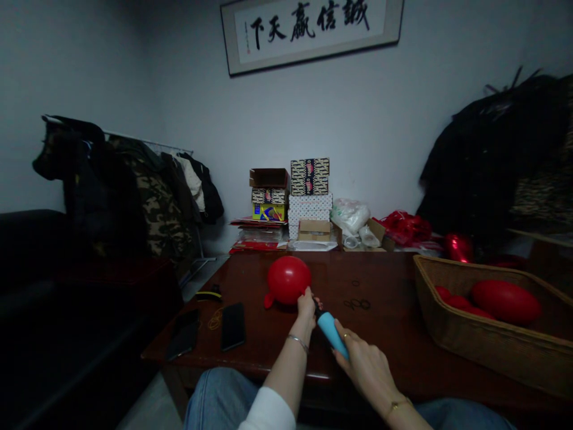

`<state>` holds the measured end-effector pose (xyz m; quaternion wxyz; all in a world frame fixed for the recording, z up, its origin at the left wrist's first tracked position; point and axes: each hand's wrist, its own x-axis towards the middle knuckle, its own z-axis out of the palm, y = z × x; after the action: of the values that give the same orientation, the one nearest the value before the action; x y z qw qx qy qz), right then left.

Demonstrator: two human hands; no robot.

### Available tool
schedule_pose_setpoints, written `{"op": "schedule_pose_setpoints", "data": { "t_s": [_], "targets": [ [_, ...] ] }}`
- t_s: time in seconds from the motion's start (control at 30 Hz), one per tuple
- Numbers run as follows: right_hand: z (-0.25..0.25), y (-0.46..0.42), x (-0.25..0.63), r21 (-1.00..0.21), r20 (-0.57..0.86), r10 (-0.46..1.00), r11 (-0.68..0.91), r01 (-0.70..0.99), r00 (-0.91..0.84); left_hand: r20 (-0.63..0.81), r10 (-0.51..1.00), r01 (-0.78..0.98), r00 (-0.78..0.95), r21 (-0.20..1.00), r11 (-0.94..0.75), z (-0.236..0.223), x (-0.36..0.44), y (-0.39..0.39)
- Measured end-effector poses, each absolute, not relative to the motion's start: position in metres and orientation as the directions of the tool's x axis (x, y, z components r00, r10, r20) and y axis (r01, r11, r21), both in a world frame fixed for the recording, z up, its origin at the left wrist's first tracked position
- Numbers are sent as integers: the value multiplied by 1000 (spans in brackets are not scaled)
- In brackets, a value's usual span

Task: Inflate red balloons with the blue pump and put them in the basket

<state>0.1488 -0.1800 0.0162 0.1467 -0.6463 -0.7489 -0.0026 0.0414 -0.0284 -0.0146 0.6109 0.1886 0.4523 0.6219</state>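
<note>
A round, inflated red balloon (289,279) sits just above the table, beyond my hands. My left hand (307,304) is closed around its neck, where it meets the black tip of a light blue balloon pump (331,333). Wrapped round the pump's near end is my right hand (367,361), its thumb along the blue barrel. The pump slants down toward me to the right. A small red bulge (268,300) shows at the balloon's lower left; I cannot tell if it is part of it.
On the brown table (380,340) lie a black phone (233,326), another dark flat device (183,333), a yellow-edged tool (209,294) and dark rings (360,304). A wicker basket (487,346) with red balloons stands right. Stacked boxes (310,206) are behind.
</note>
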Motion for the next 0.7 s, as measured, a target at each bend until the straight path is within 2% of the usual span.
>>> {"op": "schedule_pose_setpoints", "data": {
  "t_s": [0.2, 0.5, 0.7],
  "targets": [
    [3, -196, 160, -210, 223, 965, 183, 960, -135, -306, 939, -609, -157, 779, 152, -18, 31, -23],
    [-18, -236, 212, -360, 144, 975, 210, 909, -168, -299, 934, -595, -196, 793, 129, -12, 23, -16],
    [-13, -235, 209, -358, 136, 982, 175, 917, -134, -308, 928, -589, -211, 797, 131, -12, 28, -19]
  ]
}}
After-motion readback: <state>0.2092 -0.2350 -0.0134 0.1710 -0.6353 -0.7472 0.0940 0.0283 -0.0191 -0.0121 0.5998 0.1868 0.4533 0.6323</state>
